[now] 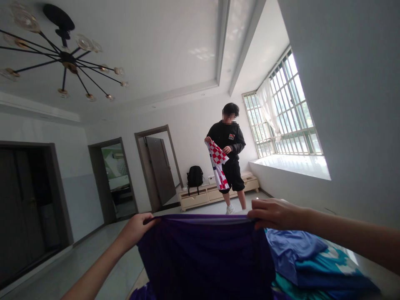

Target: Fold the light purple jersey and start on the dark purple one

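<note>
Pinching the top hem of a purple garment (206, 258), the left hand (137, 227) and the right hand (275, 213) each close fingers and thumb on one upper corner, so the grip of both is pressed together on cloth. The hem runs taut and level between them, and the garment hangs flat below it, spread wide, its lower edge out of view.

Judging by that, the garment is lifted and opened out but not yet folded: no crease or doubled layer shows in it.

Just right of the purple garment and partly behind it lies a blue garment (293, 250), with a teal patterned cloth (331, 268) under it; what carries them is hidden.

Beyond the purple garment, well apart, another person (229, 150) stands holding a red-and-white checked shirt (218, 164). Behind that person a low cabinet (206, 193) lines the wall, with a black backpack (195, 177) on it. Above and right of the purple garment is a barred window (287, 112); far above it to the left hangs a chandelier (62, 58). Nothing stands between the hands and the purple garment.
</note>
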`<state>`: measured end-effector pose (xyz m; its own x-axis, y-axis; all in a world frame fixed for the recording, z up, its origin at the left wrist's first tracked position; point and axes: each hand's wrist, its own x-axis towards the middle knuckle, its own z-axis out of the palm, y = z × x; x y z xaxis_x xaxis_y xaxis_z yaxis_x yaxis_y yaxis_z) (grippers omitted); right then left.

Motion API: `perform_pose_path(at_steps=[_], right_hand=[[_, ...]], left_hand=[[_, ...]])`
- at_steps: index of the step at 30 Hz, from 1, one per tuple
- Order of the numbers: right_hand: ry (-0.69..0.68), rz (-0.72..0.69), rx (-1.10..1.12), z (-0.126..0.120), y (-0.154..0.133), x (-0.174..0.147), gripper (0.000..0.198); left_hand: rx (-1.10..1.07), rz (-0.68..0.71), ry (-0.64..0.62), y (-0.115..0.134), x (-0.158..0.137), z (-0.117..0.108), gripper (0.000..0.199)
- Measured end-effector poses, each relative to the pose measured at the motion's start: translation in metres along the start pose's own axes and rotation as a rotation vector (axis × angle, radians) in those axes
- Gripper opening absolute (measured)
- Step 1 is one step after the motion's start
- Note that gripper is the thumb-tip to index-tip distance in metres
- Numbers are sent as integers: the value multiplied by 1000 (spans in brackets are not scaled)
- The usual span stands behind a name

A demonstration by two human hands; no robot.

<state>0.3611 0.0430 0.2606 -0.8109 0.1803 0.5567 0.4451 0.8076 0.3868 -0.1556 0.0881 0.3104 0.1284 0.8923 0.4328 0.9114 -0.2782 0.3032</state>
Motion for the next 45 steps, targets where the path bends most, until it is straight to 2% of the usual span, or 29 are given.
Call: perform_pose_path(at_steps=[4,7,13,17,21,26,32,36,38,40,45], right_hand=[[39,-42,-160,5,-5,2,21],[164,10,-28,6,-2,5,23],[322,356,354,10,3,8,22],[422,591,440,13,5,9,20],[450,705,444,9,11,10,23],[420,822,492,-1,29,7,38],[368,874,924,10,62,-7,55],[366,1001,1091,24,76,-18,62],[305,997,1101,26,77,-22,62],[219,933,1098,25,75,-27,58],[-84,797,1050,27,68,-38,52]], left_hand=[[-2,-3,4,-1,2,1,61],[5,-7,9,-3,3,1,62],[-16,-13,8,-1,3,3,63],[-42,-27,-2,8,2,1,65],[-70,-43,23,13,0,0,67],[-87,-82,21,8,-2,-2,68],[-157,-72,-64,3,-6,-3,63],[-164,-34,-89,3,-9,-2,58],[-161,-31,-90,2,-9,-2,57],[-145,-31,-82,1,-9,-2,57],[-112,-61,-33,-4,-9,-1,60]])
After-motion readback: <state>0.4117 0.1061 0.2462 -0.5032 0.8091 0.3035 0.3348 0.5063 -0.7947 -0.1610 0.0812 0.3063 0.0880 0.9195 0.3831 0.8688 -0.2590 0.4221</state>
